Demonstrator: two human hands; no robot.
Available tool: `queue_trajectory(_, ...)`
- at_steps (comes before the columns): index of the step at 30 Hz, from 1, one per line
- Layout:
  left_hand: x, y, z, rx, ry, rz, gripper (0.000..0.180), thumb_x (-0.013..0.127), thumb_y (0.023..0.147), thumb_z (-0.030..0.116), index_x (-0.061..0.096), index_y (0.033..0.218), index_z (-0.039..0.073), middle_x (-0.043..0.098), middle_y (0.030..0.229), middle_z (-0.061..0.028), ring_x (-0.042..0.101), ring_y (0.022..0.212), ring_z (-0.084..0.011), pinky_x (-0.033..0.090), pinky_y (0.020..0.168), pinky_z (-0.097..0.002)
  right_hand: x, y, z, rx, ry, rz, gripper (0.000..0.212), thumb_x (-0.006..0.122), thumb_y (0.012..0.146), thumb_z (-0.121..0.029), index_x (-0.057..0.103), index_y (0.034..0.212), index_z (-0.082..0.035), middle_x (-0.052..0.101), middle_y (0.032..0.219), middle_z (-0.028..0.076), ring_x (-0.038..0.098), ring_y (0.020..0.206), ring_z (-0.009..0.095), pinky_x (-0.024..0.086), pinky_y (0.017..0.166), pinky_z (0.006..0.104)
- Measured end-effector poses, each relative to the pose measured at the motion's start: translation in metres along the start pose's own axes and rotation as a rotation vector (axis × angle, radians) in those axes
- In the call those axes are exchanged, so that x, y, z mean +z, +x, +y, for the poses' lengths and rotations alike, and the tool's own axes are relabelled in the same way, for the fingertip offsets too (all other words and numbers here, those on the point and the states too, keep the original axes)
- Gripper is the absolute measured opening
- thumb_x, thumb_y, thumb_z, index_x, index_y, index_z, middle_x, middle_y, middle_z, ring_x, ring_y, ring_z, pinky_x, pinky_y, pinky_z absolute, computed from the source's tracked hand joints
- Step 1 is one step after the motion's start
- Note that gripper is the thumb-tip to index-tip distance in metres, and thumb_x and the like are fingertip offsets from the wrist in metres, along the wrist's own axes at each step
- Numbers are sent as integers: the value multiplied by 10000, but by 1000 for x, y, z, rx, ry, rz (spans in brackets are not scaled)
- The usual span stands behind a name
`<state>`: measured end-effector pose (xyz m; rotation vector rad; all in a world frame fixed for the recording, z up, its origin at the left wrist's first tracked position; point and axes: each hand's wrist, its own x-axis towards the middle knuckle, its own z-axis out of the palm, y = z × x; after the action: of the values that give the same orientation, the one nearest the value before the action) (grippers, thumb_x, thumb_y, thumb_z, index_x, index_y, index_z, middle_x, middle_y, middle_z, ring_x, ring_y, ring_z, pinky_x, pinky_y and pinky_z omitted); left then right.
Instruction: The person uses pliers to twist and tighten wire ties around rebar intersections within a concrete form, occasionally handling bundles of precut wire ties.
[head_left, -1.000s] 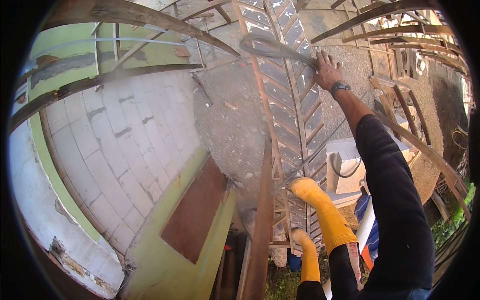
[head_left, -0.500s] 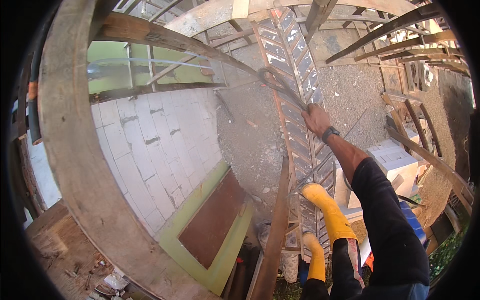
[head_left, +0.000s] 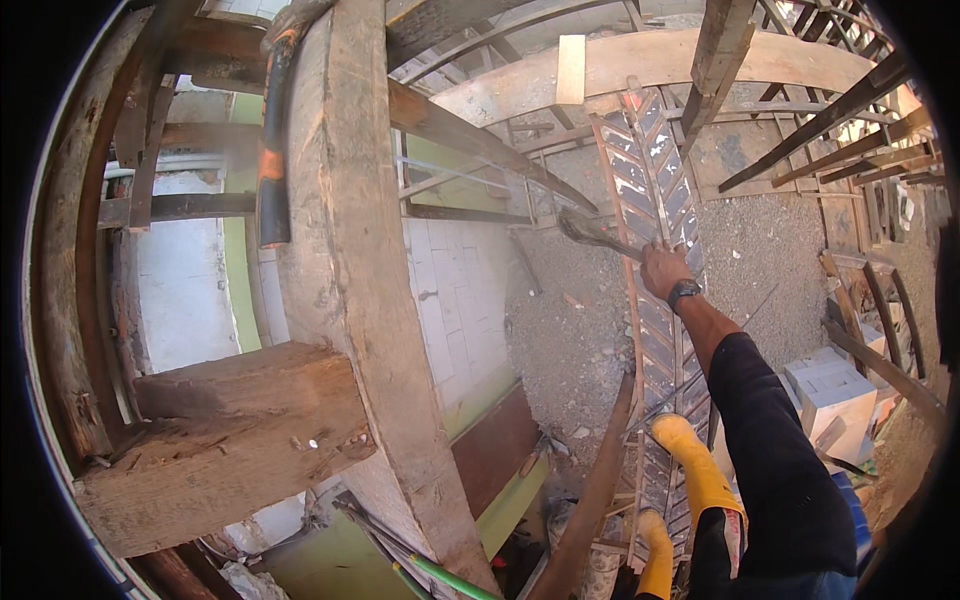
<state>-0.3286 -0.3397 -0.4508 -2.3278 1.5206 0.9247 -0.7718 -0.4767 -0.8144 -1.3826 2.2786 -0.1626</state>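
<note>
My right hand point(head_left: 664, 268), a dark watch at its wrist, is closed round a dark looped thing point(head_left: 592, 231) that looks like a bundle of cord or strap; its exact kind is smeared by motion. The loop sticks out leftward from the fist, above the gravel. Beneath the hand runs a long narrow panel point(head_left: 655, 330) with slanted dark slats. My left hand is not in view. At the upper left, a hammer point(head_left: 275, 150) with a black and orange handle hangs along a thick wooden beam point(head_left: 345, 240).
My yellow boots point(head_left: 692, 455) stand on the slatted panel, high above the gravel ground point(head_left: 565, 330). A cut timber stub point(head_left: 240, 430) juts left from the beam. White blocks point(head_left: 830, 395) are stacked at the right. Wooden posts point(head_left: 715, 70) and a curved plank point(head_left: 660, 60) lie ahead.
My view has turned left, bringing the hammer and timber stub into sight. The dark loop in my right hand has swung down and left; the hand remains closed on it.
</note>
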Motion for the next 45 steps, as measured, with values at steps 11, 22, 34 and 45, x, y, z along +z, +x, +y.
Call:
queue_trajectory(11, -106, -114, -9, -5, -101, 200, 264, 727, 835, 202, 628, 990, 12, 614, 956, -170, 577, 913, -263, 447, 855, -380, -82, -390, -48, 351, 762, -111, 440, 623, 845, -332, 539, 981, 78, 567, 953, 306, 553, 932, 476, 440, 820, 505)
queue_trajectory(22, -197, -263, -18, 146, -359, 458, 274, 743, 820, 197, 638, 996, 15, 621, 956, -170, 583, 921, -268, 446, 863, -384, -361, -457, -88, 113, 721, 257, 330, 668, 814, -196, 527, 996, 40, 523, 876, 217, 537, 811, 410, 442, 739, 450)
queue_trajectory(34, -211, -405, -90, 396, -770, 1140, 286, 760, 804, 191, 648, 1002, 17, 629, 957, -171, 589, 931, -274, 446, 872, -389, -526, -501, -261, -500, 982, 384, 267, 702, 825, -123, 563, 1010, 9, 526, 912, 128, 520, 828, 286, 430, 752, 409)
queue_trajectory(45, -331, -405, 73, 1150, -1308, -157, 706, 826, 785, 362, 486, 1286, 1, 630, 1151, -122, 607, 1076, -207, 479, 936, -369, -449, -573, -293, -1021, 747, 104, 422, 711, 820, -199, 546, 1147, 11, 556, 1042, 206, 559, 911, 374, 452, 806, 431)
